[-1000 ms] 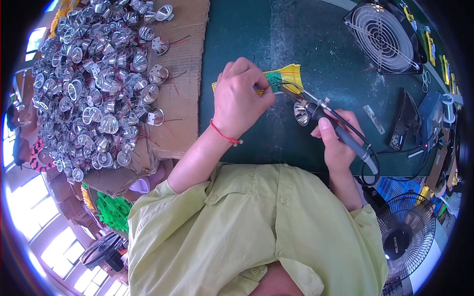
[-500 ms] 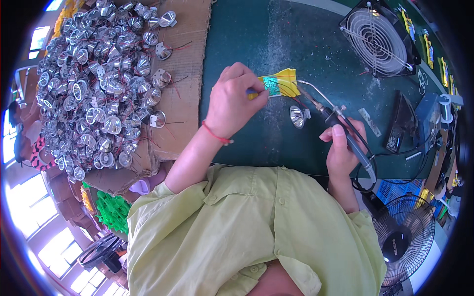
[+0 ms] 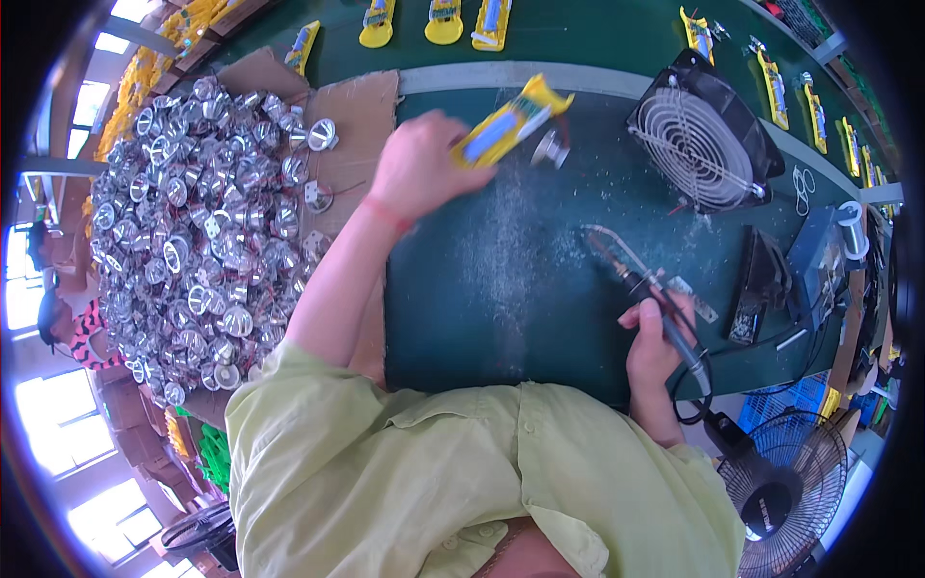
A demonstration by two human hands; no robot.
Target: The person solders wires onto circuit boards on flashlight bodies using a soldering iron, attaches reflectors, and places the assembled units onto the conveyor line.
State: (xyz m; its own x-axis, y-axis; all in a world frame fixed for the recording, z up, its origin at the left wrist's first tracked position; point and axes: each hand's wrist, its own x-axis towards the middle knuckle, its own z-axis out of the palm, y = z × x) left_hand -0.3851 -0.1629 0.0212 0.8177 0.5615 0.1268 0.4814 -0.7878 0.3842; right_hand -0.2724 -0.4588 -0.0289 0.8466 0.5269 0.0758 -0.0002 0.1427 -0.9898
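Note:
My left hand (image 3: 424,166) is closed around one end of a yellow plastic housing (image 3: 511,123) with a pale blue block inside. It is raised over the far part of the green bench, and the hand is slightly blurred. From the housing's far end a small silver reflector cup (image 3: 550,150) dangles on wires. In my right hand (image 3: 659,339) is a soldering iron (image 3: 665,321) with a dark handle, gripped like a pen. Its tip and a thin curved metal tube point toward the bench's middle, apart from the housing.
A heap of silver reflector cups (image 3: 202,231) lies on cardboard (image 3: 352,125) at left. A square fan with a wire guard (image 3: 699,140) stands at far right, near a solder spool (image 3: 852,229) and scissors (image 3: 803,191). More yellow housings (image 3: 444,21) rest along the far strip.
My left hand has lifted the yellow housing off the bench and carried it away and to the left, the reflector cup trailing. My right hand keeps the soldering iron, now apart from the housing.

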